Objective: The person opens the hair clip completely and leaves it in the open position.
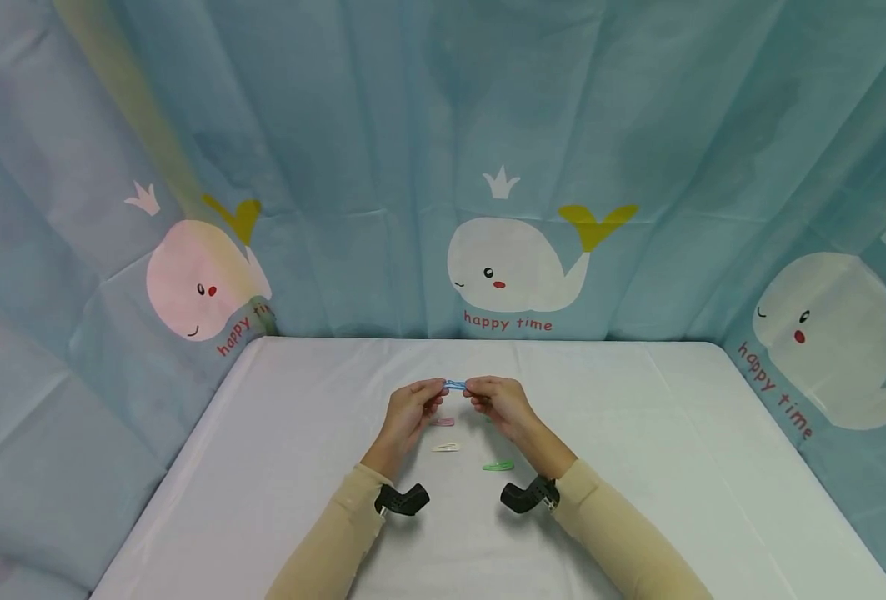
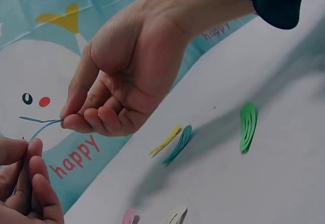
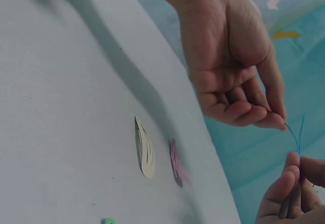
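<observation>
A blue snap hair clip is held above the table between both hands. My left hand pinches one end with thumb and fingertips. My right hand pinches the opposite end. In the left wrist view the clip is spread: its two arms part from the right fingertips, one reaching the left hand, the other ending free. The right wrist view shows the same fork in the clip. Below the hands lie a pink clip, a cream clip and a green clip.
A yellow clip and a teal clip lie side by side, mostly hidden by the right hand in the head view. White cloth covers the table. A blue whale-print curtain hangs behind and at both sides.
</observation>
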Action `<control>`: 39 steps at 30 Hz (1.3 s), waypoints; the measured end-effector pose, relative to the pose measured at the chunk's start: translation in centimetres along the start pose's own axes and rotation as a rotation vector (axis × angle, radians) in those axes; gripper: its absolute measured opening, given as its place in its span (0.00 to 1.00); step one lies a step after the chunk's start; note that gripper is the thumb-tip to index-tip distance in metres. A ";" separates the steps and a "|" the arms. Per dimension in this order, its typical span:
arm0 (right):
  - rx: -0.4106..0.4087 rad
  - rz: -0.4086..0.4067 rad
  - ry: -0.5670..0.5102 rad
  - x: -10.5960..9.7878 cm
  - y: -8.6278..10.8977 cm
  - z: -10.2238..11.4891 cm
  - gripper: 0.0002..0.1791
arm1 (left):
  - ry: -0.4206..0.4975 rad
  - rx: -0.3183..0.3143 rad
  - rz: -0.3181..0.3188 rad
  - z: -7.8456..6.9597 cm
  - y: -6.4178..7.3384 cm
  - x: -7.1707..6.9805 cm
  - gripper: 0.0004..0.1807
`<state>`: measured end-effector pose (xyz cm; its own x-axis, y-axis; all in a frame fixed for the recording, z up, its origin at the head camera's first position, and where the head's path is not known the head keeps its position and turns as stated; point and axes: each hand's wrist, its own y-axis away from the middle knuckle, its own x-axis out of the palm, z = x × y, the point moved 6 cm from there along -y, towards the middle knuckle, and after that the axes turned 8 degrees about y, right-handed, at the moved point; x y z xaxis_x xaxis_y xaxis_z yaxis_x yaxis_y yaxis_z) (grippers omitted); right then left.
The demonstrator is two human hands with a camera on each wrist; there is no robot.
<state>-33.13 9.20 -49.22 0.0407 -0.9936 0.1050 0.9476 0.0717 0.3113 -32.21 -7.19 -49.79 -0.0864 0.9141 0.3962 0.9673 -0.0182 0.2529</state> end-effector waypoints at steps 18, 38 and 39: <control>-0.052 -0.047 0.153 1.2 -2.6 -0.3 0.09 | -0.216 0.092 -0.173 -0.5 -1.8 -2.1 0.10; -0.068 -0.123 0.469 2.7 -4.7 -0.8 0.06 | -0.742 0.191 -0.215 -1.5 -3.1 -3.1 0.09; -0.068 -0.131 0.488 2.7 -4.7 -0.7 0.06 | -0.764 0.200 -0.216 -1.5 -3.2 -3.1 0.09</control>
<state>-37.25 6.09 -51.09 0.0481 -0.9201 -0.3888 0.9725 -0.0458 0.2285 -35.37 -10.59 -50.49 -0.1597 0.9142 -0.3724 0.9783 0.1970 0.0638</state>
